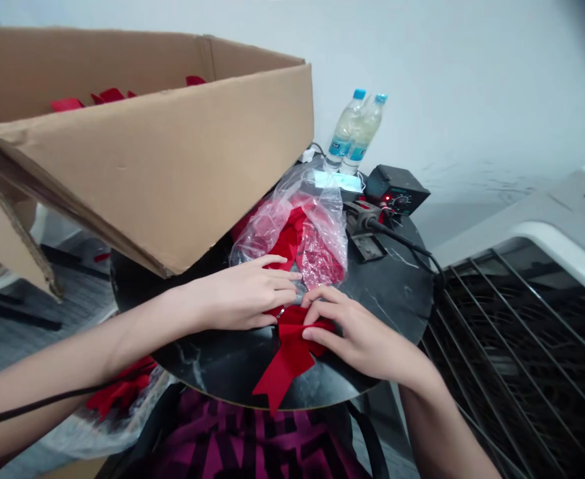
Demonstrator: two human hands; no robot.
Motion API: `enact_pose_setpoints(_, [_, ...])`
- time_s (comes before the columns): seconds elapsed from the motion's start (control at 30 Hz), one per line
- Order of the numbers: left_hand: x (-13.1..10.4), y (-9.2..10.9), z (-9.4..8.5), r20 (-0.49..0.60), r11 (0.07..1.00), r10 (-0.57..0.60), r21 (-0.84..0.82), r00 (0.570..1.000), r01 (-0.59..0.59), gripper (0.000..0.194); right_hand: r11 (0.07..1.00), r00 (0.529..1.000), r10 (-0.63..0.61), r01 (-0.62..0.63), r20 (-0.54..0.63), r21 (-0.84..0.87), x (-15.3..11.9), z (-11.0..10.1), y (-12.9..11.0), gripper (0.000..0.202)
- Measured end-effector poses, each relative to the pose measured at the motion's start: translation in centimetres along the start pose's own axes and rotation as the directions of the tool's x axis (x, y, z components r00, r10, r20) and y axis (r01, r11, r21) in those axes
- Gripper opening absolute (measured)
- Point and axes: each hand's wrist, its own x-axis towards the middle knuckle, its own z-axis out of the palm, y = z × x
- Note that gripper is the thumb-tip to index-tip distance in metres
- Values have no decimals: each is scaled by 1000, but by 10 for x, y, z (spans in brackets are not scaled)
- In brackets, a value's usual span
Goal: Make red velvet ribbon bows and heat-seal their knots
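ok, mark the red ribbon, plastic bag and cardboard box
red ribbon point(287, 366), head view, tail below the hands
plastic bag point(322, 226), head view, clear upper side
cardboard box point(172, 173), head view, front wall

Two water bottles point(355, 130) stand side by side at the far edge of the counter point(396, 293). One cardboard box point(147, 153) sits on the left, one clear plastic bag point(302, 226) of red pieces lies in the middle, and one black control unit point(396, 189) is far right. One red ribbon bow point(289, 356) lies near, under two hands.
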Motion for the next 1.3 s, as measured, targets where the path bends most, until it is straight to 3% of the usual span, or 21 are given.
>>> enact_pose_setpoints(0.13, [2,18,-20,-15,974,-177,-148,984,173,13,982,996,-90,89,2,169,-5,-29,-4,13])
enact_pose_setpoints(0.2, [1,26,-27,-142,961,-250,-154,958,228,19,974,996,-93,88,12,209,-7,-39,-6,16])
enact_pose_setpoints(0.23, [-1,29,-29,-254,957,-283,-132,925,257,22,973,997,-80,76,8,219,-8,-41,-6,17])
enact_pose_setpoints(0.3, [-6,35,-27,-457,915,-400,-143,794,378,14,970,998,-45,56,-52,238,-10,-40,-8,17])
enact_pose_setpoints(0.33, [-8,37,-24,-465,867,-497,-225,732,445,10,967,993,-35,62,-112,247,-11,-35,-9,17])
enact_pose_setpoints(0.37, [-11,39,-19,-392,797,-603,-349,695,494,20,965,982,-35,82,-186,250,-12,-29,-10,16])
enact_pose_setpoints(0.4, [-13,41,-14,-256,703,-682,-488,686,517,31,963,965,-42,108,-259,246,-13,-20,-11,15])
enact_pose_setpoints(0.47, [-13,43,-3,23,466,-695,-746,718,475,36,961,924,-61,157,-377,229,-14,0,-13,11])
enact_pose_setpoints(0.5, [-12,43,2,81,345,-674,-844,734,410,29,958,907,-64,173,-416,229,-14,12,-14,10])
enact_pose_setpoints(0.57, [-8,42,11,64,159,-694,-958,717,239,16,946,890,-44,184,-455,268,-14,33,-16,8])
enact_pose_setpoints(0.63, [-4,40,16,38,50,-746,-992,665,112,20,929,892,-19,183,-451,322,-15,50,-18,7])
enact_pose_setpoints(0.73, [-1,37,14,56,-99,-759,-995,649,-30,20,931,931,6,128,-365,342,-23,58,-24,6])
enact_pose_setpoints(0.83, [0,34,6,61,-257,-726,-948,685,-188,19,952,998,4,17,-69,304,-40,45,-28,3])
enact_pose_setpoints(0.9, [1,32,0,46,-295,-715,-924,697,-242,22,966,995,-21,-6,102,258,-53,26,-27,5])
enact_pose_setpoints(0.93, [1,31,-2,50,-301,-711,-923,701,-239,24,970,996,-20,-2,88,242,-58,16,-24,6])
enact_pose_setpoints(1.0, [2,29,-5,87,-301,-713,-934,696,-192,29,974,991,10,21,-135,226,-61,-2,-19,8])
enact_pose_setpoints(1.03, [2,28,-7,117,-301,-715,-941,689,-153,29,975,960,18,44,-279,216,-58,-9,-17,9])
enact_pose_setpoints(1.1, [2,27,-9,161,-299,-708,-950,688,-86,25,978,889,-18,111,-457,178,-44,-15,-14,10])
enact_pose_setpoints(1.17, [1,26,-10,163,-275,-686,-961,709,-44,22,973,866,-81,176,-494,149,-23,-14,-13,9])
enact_pose_setpoints(1.3, [-5,24,-16,162,-140,-606,-985,778,96,39,927,880,-127,270,-457,261,9,-7,-10,8])
